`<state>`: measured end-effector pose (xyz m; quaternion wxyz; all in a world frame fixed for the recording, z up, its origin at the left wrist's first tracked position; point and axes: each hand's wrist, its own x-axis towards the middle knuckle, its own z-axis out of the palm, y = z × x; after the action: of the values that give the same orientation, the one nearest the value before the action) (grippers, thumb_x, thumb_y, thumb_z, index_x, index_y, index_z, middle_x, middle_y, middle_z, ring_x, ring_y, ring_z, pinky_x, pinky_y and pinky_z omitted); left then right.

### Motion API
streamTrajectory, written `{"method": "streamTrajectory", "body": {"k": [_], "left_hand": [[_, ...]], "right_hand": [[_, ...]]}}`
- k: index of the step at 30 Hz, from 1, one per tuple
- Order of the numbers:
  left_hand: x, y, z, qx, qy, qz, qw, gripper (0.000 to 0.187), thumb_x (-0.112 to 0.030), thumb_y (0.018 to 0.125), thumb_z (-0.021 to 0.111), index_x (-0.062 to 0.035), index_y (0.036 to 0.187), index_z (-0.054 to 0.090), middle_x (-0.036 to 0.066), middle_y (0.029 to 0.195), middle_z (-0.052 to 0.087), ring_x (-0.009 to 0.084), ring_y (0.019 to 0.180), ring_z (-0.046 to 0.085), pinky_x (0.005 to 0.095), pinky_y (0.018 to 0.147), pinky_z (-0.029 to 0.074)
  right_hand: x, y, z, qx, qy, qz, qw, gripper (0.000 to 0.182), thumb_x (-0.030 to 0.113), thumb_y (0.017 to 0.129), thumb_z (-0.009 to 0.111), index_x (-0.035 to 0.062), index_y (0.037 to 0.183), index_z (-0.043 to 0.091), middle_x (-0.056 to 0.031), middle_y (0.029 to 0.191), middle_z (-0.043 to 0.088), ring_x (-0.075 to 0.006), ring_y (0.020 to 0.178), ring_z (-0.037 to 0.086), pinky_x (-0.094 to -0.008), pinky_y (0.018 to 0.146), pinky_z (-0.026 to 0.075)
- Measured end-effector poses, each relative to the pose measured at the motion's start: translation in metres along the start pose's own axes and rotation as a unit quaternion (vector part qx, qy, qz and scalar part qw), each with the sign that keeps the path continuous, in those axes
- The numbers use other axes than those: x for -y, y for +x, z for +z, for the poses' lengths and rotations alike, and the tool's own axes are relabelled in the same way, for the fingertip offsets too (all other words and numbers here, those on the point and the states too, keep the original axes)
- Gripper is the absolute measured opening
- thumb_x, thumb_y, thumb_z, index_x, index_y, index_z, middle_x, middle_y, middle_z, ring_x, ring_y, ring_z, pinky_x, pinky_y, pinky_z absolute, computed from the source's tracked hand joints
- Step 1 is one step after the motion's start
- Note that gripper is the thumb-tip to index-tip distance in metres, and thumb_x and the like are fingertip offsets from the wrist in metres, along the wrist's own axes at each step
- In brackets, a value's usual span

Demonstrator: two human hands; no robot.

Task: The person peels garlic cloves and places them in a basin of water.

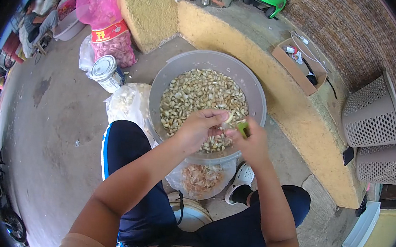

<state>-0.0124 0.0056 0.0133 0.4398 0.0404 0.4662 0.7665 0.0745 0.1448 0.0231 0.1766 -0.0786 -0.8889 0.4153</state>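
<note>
Over a large grey tub (pixel 256 88) of loose garlic cloves (pixel 203 93), both my hands work close together. My left hand (pixel 203 127) pinches a pale garlic clove (pixel 228 117) between thumb and fingers. Wrapped in the fingers of my right hand (pixel 253 138) is a small knife with a green handle (pixel 243 128); its blade is hard to make out. The knife is right beside the clove. Below the tub's near rim, a clear plastic bag (pixel 180 180) holds papery garlic skins (pixel 201 178).
A white plastic bag (pixel 131 101) with pale contents touches the tub's left side, near a metal can (pixel 110 76). Pink net sacks (pixel 114 52) stand behind. A yellow ledge (pixel 276 92) curves along the right, bearing a cardboard box (pixel 294 68). Another person (pixel 37 20) sits far left.
</note>
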Motion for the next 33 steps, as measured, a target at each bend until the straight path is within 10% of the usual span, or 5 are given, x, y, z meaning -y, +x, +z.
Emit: {"method": "streamTrajectory", "body": {"k": [10,33], "left_hand": [[-0.005,-0.001,0.004,-0.028,0.183,0.099,0.978,0.019,-0.013,0.076,0.063,0.0034,0.086,0.060,0.010,0.084,0.062,0.0131,0.074,0.058,0.0250,0.061,0.048],[0.012,0.007,0.002,0.074,-0.107,0.050,0.990,0.014,-0.013,0.083,0.054,-0.0019,0.090,0.053,0.001,0.076,0.052,0.0096,0.069,0.051,0.0276,0.072,0.047]], "right_hand": [[0.008,0.003,-0.004,0.052,0.273,0.223,0.935,0.025,0.018,0.076,0.064,-0.0006,0.091,0.056,-0.0001,0.059,0.052,-0.0038,0.043,0.042,-0.0181,0.037,0.035],[0.018,-0.006,0.007,-0.042,0.407,0.213,0.887,0.022,0.009,0.078,0.058,-0.0034,0.096,0.056,-0.0010,0.061,0.054,-0.0043,0.044,0.044,-0.0178,0.039,0.035]]}}
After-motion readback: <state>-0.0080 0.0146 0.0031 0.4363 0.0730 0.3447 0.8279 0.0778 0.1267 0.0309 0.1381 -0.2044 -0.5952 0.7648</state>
